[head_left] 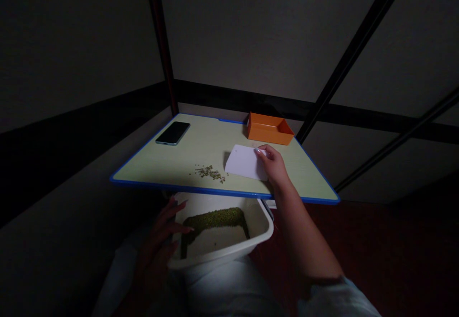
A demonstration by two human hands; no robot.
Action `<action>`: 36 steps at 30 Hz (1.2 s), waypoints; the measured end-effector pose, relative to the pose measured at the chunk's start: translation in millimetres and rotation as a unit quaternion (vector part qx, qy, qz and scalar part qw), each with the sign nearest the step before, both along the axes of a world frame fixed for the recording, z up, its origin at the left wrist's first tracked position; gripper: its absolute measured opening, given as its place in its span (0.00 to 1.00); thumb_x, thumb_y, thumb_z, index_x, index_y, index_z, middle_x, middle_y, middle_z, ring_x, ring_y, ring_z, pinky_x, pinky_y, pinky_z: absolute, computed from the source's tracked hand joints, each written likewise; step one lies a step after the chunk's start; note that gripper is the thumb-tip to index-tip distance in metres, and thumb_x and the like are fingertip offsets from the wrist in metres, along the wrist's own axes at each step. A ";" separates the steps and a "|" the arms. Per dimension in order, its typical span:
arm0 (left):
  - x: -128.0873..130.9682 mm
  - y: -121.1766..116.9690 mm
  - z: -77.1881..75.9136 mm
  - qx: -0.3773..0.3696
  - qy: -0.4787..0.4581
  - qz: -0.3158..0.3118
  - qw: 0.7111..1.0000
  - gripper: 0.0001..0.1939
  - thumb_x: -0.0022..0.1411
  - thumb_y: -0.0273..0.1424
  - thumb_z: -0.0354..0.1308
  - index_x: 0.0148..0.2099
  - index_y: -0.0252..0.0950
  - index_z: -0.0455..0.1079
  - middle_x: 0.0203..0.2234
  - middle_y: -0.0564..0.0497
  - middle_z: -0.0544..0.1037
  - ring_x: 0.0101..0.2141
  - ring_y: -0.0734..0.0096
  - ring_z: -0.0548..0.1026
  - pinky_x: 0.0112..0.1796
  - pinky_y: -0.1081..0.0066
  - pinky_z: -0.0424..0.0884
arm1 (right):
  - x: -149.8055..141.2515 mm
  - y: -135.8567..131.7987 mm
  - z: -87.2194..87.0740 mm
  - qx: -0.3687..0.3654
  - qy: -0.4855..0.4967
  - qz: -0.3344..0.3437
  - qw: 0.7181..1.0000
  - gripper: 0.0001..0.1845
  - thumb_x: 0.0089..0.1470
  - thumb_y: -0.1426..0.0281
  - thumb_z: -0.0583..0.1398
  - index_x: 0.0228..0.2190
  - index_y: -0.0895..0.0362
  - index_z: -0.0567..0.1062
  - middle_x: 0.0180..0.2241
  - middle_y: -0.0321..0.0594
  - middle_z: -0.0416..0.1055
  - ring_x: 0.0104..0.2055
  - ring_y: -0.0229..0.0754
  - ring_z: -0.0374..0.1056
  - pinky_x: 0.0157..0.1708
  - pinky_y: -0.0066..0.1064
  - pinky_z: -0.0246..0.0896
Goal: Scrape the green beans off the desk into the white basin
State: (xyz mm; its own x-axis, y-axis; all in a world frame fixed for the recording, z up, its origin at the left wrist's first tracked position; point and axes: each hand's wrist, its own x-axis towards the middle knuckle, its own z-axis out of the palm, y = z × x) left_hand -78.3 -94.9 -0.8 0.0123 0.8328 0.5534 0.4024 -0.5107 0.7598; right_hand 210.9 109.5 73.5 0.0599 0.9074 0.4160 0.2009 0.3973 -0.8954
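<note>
My right hand (273,165) pinches a white card (244,161) by its right side, thumb on top, and holds it tilted over the table. Just left of the card lies a small scatter of greenish grains (211,173) near the table's front edge. Below that edge, a white plastic tub (263,233) rests on my lap, with a heap of green grains (218,217) along its far inner side and bare bottom in front. My left hand (163,238) is at the tub's left rim, fingers spread, some reaching over the inside; it is in shadow.
The small pale-green table (154,166) has a blue rim. A dark-screened phone (173,133) lies at its back left, and an open orange box (268,133) stands at the back right. Panelled walls (244,35) rise close behind the table and to the left.
</note>
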 end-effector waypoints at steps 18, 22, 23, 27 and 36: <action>0.2 1.8 -2.1 -0.004 -0.010 -0.010 1.000 0.12 0.64 0.29 0.52 0.44 0.48 0.74 0.63 0.57 0.66 0.69 0.57 0.50 0.66 0.49 0.46 | 17.3 -18.3 -5.9 -0.036 0.080 0.024 0.996 0.15 0.45 0.57 0.66 0.26 0.55 0.72 0.22 0.31 0.64 0.25 0.36 0.55 0.26 0.28 0.47; 0.9 0.7 -0.9 -0.008 -0.012 -0.009 1.000 0.13 0.65 0.29 0.50 0.44 0.48 0.74 0.63 0.57 0.66 0.69 0.57 0.49 0.66 0.49 0.46 | 13.8 -20.3 -7.3 -0.051 0.072 0.045 0.995 0.16 0.45 0.55 0.65 0.26 0.55 0.72 0.22 0.31 0.64 0.24 0.36 0.55 0.25 0.28 0.49; 0.7 0.3 -0.8 -0.008 -0.011 -0.009 1.000 0.13 0.65 0.29 0.50 0.45 0.48 0.74 0.63 0.57 0.66 0.69 0.57 0.49 0.66 0.48 0.46 | 12.9 -20.3 -7.5 -0.054 0.063 0.047 0.995 0.17 0.45 0.54 0.65 0.26 0.55 0.72 0.22 0.31 0.64 0.23 0.36 0.55 0.25 0.28 0.49; -0.3 -0.1 -1.1 -0.007 -0.005 -0.012 1.000 0.13 0.65 0.30 0.50 0.45 0.49 0.74 0.63 0.57 0.66 0.68 0.57 0.50 0.66 0.48 0.47 | 12.4 -19.0 -8.2 -0.056 0.030 0.027 0.998 0.17 0.45 0.53 0.64 0.27 0.54 0.72 0.22 0.32 0.66 0.24 0.37 0.57 0.24 0.29 0.51; 0.1 1.2 -2.8 0.000 -0.009 -0.007 1.000 0.12 0.64 0.30 0.52 0.44 0.46 0.75 0.62 0.55 0.67 0.68 0.55 0.51 0.66 0.49 0.48 | 8.1 -16.0 -7.4 -0.037 -0.021 -0.030 0.999 0.18 0.46 0.54 0.62 0.27 0.57 0.73 0.23 0.35 0.67 0.26 0.38 0.59 0.29 0.31 0.53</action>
State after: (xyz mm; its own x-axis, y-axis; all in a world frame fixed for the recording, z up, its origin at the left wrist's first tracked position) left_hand -78.2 -93.8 -3.6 0.0138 0.8324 0.5540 0.3812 -0.5166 0.7667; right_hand 219.1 93.5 66.1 0.0986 0.9310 0.3513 0.2604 0.3166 -0.9121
